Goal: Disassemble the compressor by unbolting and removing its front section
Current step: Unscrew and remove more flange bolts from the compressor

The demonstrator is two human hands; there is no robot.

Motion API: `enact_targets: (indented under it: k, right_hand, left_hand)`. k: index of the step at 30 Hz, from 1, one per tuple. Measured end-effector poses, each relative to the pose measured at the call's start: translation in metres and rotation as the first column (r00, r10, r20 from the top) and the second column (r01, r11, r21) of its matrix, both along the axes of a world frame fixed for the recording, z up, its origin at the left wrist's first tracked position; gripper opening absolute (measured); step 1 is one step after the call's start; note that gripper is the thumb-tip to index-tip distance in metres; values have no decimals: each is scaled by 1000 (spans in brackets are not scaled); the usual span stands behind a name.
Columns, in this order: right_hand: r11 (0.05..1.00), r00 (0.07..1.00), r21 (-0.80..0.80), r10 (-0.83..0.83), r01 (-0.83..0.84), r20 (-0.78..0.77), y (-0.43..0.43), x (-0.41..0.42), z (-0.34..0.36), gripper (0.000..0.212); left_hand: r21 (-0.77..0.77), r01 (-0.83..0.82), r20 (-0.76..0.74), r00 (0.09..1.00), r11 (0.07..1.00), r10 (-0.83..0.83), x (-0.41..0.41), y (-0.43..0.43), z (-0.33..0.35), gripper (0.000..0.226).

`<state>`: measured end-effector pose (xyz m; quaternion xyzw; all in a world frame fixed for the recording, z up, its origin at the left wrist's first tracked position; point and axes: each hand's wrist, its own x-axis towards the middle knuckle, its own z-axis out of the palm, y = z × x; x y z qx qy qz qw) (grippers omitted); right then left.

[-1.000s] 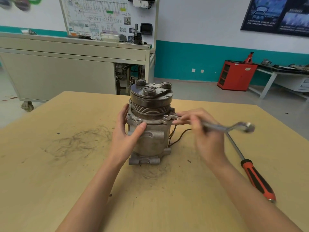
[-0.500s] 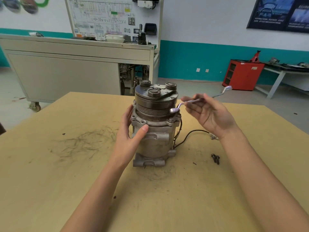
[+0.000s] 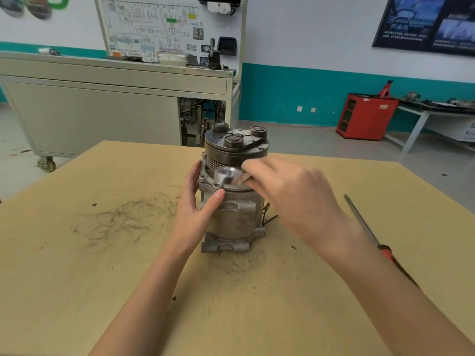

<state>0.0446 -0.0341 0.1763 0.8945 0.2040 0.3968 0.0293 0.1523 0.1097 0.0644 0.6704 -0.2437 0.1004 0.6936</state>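
Left hand: fingers curled round compressor body, thumb on front.
Right hand: blurred; fingers pinch wrench at flange.

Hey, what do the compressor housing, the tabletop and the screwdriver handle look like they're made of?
The compressor housing looks like cast aluminium: dull grey, rough and grimy, with moulded ribs and lugs. The tabletop is probably wood board or laminate: matte tan, scuffed, with dark smears. The screwdriver handle is likely plastic or rubber, red with black, though it is only partly in view.
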Motion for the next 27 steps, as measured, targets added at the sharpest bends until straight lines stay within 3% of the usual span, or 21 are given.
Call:
enact_targets:
  k: [4, 10, 14, 16, 17, 18, 19, 21, 24, 27]
  right_hand:
    - [992, 989, -80, -92, 101, 113, 13, 2, -18, 9]
    - [985, 947, -95, -110, 145, 302, 23, 14, -36, 6]
    - [999, 958, -34, 40, -32, 284, 6, 13, -38, 22]
    - [969, 958, 107, 195, -221, 211, -14, 11, -41, 24]
    - [907, 948, 282, 285, -314, 140, -25, 10, -43, 23]
    - [781, 920, 508, 386, -364, 66, -36, 9, -43, 22]
    - [608, 873, 710, 487, -356, 20, -45, 10, -43, 21]
    - [260, 772, 934, 635, -245, 26, -60, 19, -41, 24]
    - [-81, 655, 997, 752, -12, 69, -73, 43, -32, 36]
    - [-265, 585, 939, 806, 218, 92, -77, 66, -33, 31]
  left_hand:
    - [-13, 30, -4, 1000, 999, -30, -1, -1, 3, 86]
    - [-83, 38, 20, 999, 996, -37, 1, -5, 1, 77]
    - [-48, -8, 35, 999, 999, 10, 2, -4, 1, 68]
    - [-11, -3, 26, 1000, 1000, 3, 0, -2, 0, 73]
    - [1, -4, 19, 1000, 1000, 4, -1, -1, 0, 76]
    - [9, -8, 14, 1000, 1000, 7, -1, 0, 0, 79]
    - [16, -14, 14, 1000, 1000, 14, -2, 0, 1, 79]
    - [26, -28, 17, 999, 999, 27, -3, -1, 3, 77]
    - [30, -34, 10, 999, 999, 34, -3, -2, 4, 73]
    - [39, -35, 10, 999, 999, 34, -4, -2, 4, 73]
